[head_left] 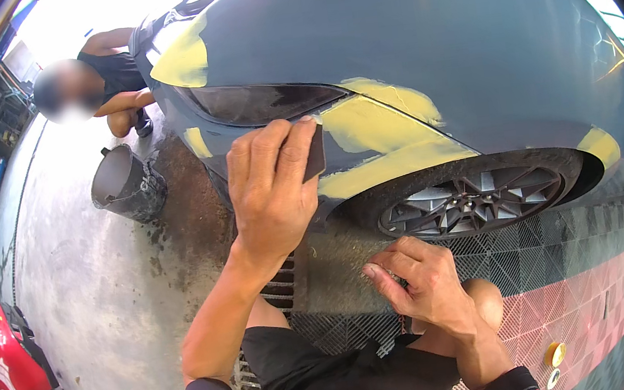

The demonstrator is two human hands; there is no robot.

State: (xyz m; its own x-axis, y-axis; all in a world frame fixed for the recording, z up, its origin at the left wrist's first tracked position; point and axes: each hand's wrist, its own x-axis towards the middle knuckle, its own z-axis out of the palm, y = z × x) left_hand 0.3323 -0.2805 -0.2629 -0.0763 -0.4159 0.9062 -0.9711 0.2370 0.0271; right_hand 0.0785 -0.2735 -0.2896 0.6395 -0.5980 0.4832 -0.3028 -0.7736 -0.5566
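Well, in the head view, the left hand (271,178) grips a dark block (315,154) beneath its fingers, beside the yellow patch (366,130) — probably light and stiff, best pinched along its sides. Its visible long edge points from knuckles toward fingertips. The right hand (421,279) curls loosely, seemingly empty — the wheel (471,205) just beyond.

1 bucket (142,196), perhaps red bodywork (15,362)
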